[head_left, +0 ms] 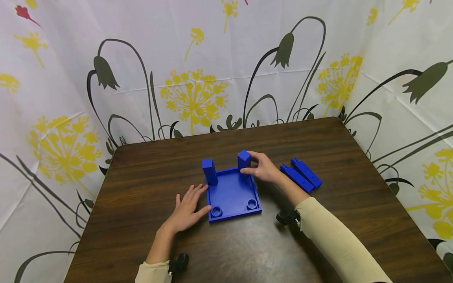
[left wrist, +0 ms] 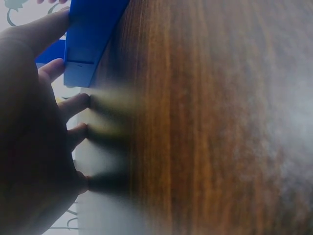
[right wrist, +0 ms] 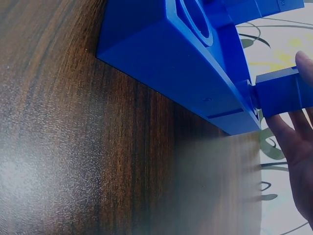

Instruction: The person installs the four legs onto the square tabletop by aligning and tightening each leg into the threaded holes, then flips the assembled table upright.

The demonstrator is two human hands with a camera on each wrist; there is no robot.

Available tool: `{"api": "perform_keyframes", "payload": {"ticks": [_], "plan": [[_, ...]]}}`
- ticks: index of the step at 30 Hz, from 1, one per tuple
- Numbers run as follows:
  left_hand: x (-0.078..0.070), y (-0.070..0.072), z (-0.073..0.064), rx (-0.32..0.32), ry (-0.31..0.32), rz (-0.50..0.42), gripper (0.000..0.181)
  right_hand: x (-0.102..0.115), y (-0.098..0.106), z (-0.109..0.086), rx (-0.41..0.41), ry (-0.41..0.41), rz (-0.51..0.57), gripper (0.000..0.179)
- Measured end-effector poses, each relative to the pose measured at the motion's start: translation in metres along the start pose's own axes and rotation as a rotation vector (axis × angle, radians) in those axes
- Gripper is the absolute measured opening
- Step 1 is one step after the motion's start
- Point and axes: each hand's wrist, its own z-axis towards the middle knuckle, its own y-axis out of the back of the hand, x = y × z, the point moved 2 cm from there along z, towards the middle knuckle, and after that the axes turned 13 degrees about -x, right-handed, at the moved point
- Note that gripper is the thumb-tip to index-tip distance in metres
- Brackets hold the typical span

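A blue square plate with a raised rim [head_left: 231,198] lies on the table, its open side up. One blue square leg [head_left: 209,171] stands upright at its far left corner. My right hand [head_left: 264,169] pinches a second leg [head_left: 244,158] between thumb and fingers at the far right corner. In the right wrist view that leg [right wrist: 281,92] meets the round socket there; how deep it sits is hidden. My left hand [head_left: 185,212] lies spread by the plate's left side, thumb and index finger touching the side wall [left wrist: 88,44]. Round sockets [head_left: 216,212] show at both near corners.
Two more blue legs with round pegs [head_left: 296,178] lie side by side on the brown wooden table [head_left: 159,169], right of the plate and close to my right forearm. Behind the table hangs a white flower-patterned curtain [head_left: 148,23].
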Motion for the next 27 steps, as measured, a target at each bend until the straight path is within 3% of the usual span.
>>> {"api": "perform_keyframes", "payload": {"ticks": [27], "plan": [[0.0001,-0.0004,-0.0007,-0.001,0.009,-0.001,0.074,-0.0069,-0.0046,0.0018,-0.072,0.009,-0.087,0.055]]}}
